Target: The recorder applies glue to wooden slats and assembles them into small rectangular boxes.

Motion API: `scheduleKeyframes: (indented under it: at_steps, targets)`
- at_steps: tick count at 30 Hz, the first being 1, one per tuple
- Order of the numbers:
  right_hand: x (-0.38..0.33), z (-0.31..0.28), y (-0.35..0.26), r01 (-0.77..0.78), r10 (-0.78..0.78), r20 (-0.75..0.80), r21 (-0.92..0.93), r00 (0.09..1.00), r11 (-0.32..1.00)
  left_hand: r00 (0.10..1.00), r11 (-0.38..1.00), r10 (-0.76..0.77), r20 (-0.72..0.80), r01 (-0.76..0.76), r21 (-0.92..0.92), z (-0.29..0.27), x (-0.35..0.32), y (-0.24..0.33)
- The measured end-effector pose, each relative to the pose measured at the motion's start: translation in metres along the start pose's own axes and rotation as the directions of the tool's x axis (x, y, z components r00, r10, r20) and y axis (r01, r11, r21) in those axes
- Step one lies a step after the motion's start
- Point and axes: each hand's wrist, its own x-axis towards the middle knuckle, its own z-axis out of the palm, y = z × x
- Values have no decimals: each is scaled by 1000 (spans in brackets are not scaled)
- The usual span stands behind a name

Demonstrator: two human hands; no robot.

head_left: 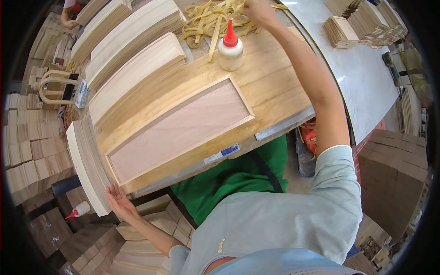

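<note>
A shallow wooden tray [183, 130] with a pinkish base and a raised pale rim lies slantwise on the workbench. My left hand [120, 201] is at its near left corner, palm turned up and fingers stretched out, beside a stack of thin pale boards [87, 169]. At the far side, my right hand [260, 13] reaches over a tangled heap of flat yellow bands [206, 23]. Its fingers are curled against the heap, and the picture's top edge partly cuts them off; what they hold is hidden. A white glue bottle [230, 50] with a red nozzle stands upright between tray and bands.
Stacks of long wooden boards [137, 78] line the bench's left side. Another glue bottle [81, 209] lies at lower left. To the right, a grey table [362, 87] carries stacked wooden pieces [341, 32]. Another person's hand [68, 20] shows at upper left.
</note>
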Motion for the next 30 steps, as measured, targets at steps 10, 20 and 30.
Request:
scheduleKeyframes:
  at_steps: [10,20,30]
  targets:
    - [10,-147,-41,-127,227,-51,699,973,703,981,952,194,8,-191,240,18,-32,34]
    - [-70,-237,-41,8,236,-82,955,968,296,867,844,341,362,-453,289,124,-74,53]
    - [-232,-303,-199,-446,-360,362,875,860,-188,537,998,-31,843,-37,60,289,-124,56]
